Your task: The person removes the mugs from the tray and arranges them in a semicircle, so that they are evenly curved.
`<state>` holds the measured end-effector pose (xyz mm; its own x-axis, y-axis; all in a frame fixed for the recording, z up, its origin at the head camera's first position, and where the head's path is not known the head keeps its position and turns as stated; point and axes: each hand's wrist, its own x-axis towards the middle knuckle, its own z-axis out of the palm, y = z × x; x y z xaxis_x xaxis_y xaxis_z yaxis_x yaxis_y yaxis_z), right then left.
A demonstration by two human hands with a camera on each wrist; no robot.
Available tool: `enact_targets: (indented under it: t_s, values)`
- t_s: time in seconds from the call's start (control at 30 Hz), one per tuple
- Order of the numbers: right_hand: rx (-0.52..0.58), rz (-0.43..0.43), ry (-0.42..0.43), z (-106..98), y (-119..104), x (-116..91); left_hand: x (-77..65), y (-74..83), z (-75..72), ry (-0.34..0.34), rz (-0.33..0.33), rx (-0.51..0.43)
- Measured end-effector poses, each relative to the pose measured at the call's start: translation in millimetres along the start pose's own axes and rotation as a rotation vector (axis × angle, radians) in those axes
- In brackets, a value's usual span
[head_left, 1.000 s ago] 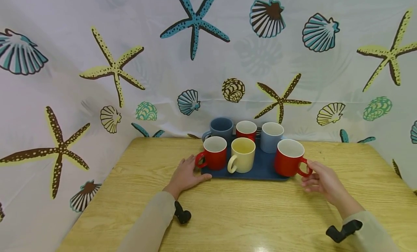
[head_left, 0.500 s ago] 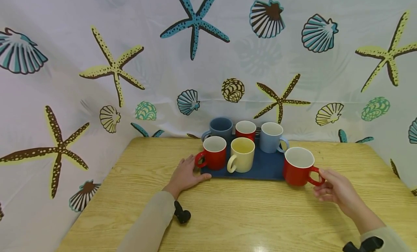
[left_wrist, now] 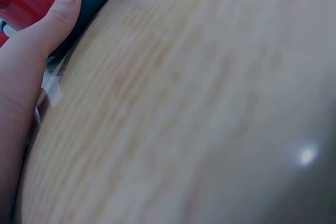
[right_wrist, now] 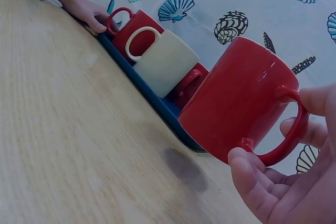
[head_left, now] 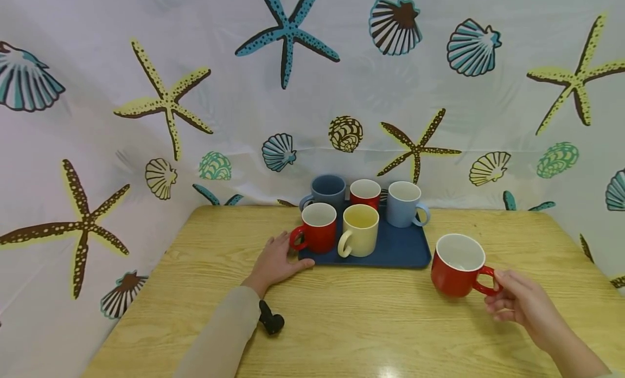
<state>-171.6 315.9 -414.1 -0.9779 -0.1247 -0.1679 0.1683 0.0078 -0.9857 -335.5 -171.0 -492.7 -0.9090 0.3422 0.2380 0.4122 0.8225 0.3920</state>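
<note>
My right hand (head_left: pixel 527 305) pinches the handle of a large red mug (head_left: pixel 451 280) with a white inside. The mug hangs over the table to the right of the blue tray (head_left: pixel 400 250), its shadow on the wood in the right wrist view. At the tray's front left corner rests my left hand (head_left: pixel 275 264), thumb along the front rim and fingers relaxed by the left side. Nearest to it is another red mug (head_left: pixel 319 237), beside a cream mug (head_left: pixel 362 239). Behind them on the tray stand a dark blue mug (head_left: pixel 328 191), a red mug (head_left: pixel 365 200) and a light blue mug (head_left: pixel 402 211).
The wooden table (head_left: pixel 361 318) runs back to a white cloth (head_left: pixel 429 85) printed with starfish and shells, which also hangs along the left. The front right part of the tray is bare. A black wrist mount (head_left: pixel 270 319) sits on my left sleeve.
My right hand has carried the large red mug off the tray's front right corner, to the right and toward me. The left hand has stayed at the tray's corner.
</note>
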Motion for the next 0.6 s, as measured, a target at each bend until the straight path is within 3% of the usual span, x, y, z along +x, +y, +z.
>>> enact_targets:
  t_s: [0.33,0.5,0.6]
  values:
    - [0.019,0.069,0.050,6,10,-24,-0.3,1.1,-0.2,0.006,0.015,-0.006]
    - [0.025,0.103,0.019,9,13,-31,-0.1,0.7,-0.6,0.007,0.015,-0.003]
    - [0.037,0.119,-0.041,12,16,-36,-1.5,-0.8,0.7,0.007,0.006,-0.004]
